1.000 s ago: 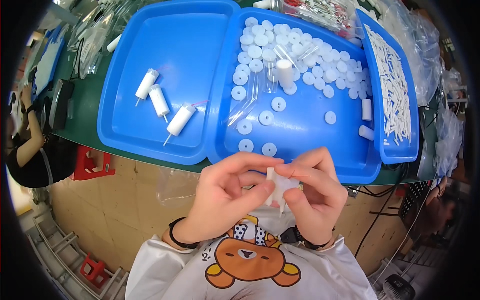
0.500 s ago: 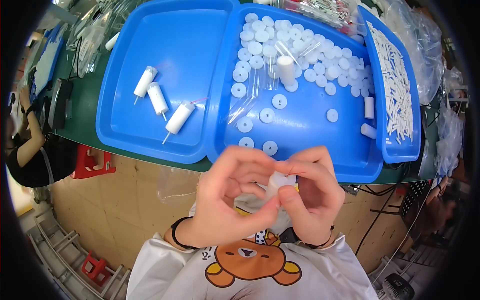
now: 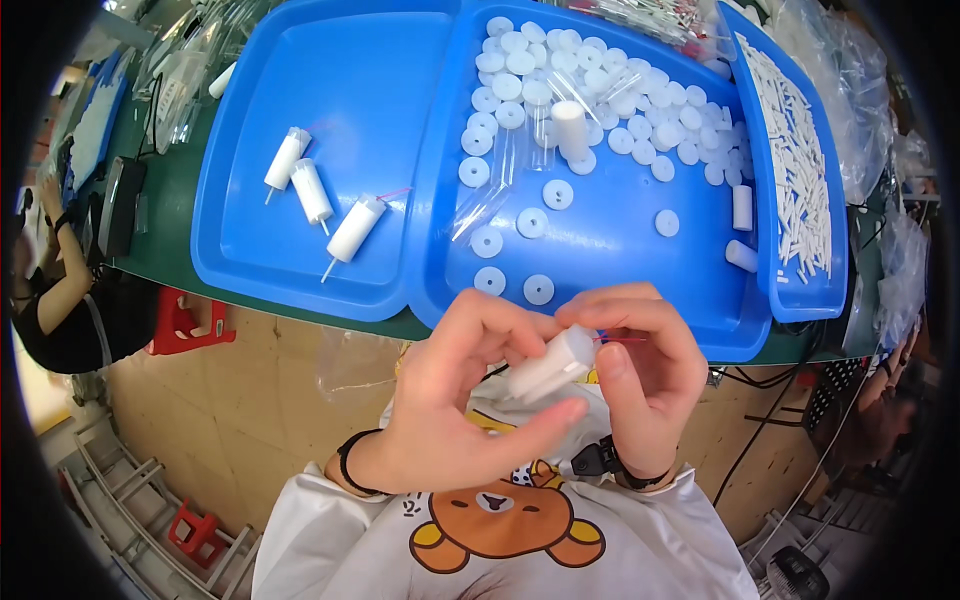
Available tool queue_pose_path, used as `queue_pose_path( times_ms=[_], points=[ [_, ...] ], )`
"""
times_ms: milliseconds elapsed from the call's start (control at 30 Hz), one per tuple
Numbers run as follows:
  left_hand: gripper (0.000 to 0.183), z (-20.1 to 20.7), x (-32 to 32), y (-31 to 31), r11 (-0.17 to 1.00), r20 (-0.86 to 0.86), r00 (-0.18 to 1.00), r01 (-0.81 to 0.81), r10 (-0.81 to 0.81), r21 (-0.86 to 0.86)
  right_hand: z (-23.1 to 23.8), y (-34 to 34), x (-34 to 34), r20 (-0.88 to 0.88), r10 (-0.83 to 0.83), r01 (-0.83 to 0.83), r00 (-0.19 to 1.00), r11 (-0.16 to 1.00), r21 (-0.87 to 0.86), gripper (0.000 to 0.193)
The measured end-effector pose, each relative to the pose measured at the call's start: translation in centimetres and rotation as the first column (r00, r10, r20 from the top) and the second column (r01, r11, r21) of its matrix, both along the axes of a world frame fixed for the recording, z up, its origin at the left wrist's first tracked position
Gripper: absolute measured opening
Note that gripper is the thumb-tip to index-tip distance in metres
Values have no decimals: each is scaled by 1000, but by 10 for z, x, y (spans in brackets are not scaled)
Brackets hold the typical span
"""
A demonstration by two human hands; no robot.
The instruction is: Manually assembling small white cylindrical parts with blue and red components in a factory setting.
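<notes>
Between my hands, above my lap, is a small white cylinder (image 3: 552, 366), tilted, with thin red wires (image 3: 622, 340) coming from its right end. My left hand (image 3: 465, 400) is closed around its lower left part, fingers behind it and thumb stretched out below. My right hand (image 3: 650, 370) curls at the wired end, its index fingertip against the cylinder's upper edge and its thumb near the wires. Three similar white cylinders, one of them (image 3: 355, 230) with red wires and each with a thin pin, lie in the left blue tray (image 3: 345, 70).
The middle blue tray (image 3: 620, 270) holds many white perforated discs (image 3: 535, 222), clear tubes (image 3: 485, 200) and a standing white cylinder (image 3: 570, 130). At the right, a tilted blue tray (image 3: 835, 230) is full of small white sticks (image 3: 790, 160). Another person's arm (image 3: 65, 265) shows far left.
The held cylinder has turned, so its side now shows and its wired end points right. My right thumb has come off it, and my left thumb has stretched out.
</notes>
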State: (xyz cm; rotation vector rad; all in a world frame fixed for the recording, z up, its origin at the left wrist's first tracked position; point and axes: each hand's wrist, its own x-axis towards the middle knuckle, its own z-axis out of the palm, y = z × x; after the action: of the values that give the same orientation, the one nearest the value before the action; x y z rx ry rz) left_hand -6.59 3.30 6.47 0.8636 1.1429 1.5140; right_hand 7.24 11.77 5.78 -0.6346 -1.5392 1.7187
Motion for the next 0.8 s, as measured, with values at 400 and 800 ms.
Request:
queue_pose_path(
  times_ms=[400, 800],
  points=[
    [28, -6, 1, -2, 985, 48, 984, 174, -173, -9, -2, 18, 22, 48, 182, -186, 982, 976, 112, 48],
    [30, -12, -26, 42, 903, -997, 0, -424, 83, 75, -1, 30, 33, -38, -134, 132, 990, 990, -53, 36]
  ],
)
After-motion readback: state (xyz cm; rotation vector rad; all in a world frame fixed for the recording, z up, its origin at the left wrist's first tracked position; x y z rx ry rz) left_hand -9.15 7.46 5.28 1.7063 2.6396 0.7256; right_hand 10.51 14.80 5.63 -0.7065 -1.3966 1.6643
